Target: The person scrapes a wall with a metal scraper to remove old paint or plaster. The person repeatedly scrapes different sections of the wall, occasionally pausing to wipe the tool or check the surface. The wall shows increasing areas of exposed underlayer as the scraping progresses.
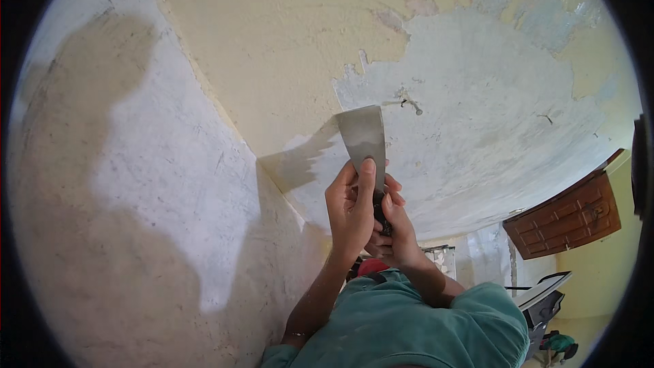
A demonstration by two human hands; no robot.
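Note:
Both my hands grip one wide-bladed paint scraper (364,130), its metal blade pointing up at the wall. My left hand (352,209) holds the lower blade, with the thumb pressed flat on its face. Around the black handle (382,220) the fingers of my right hand (401,232) are wrapped. The blade's top edge meets the border between cream paint (276,61) and bare whitish plaster (470,92); whether it touches the wall I cannot tell. A nail (419,111) sticks out just right of the blade tip.
A corner joins this wall to a pale wall (173,153) at left, which carries shadows. Smaller nails or hooks (546,118) project farther right. A brown panelled door (567,217) and dark equipment (544,306) stand at right. Another person (559,341) is at lower right.

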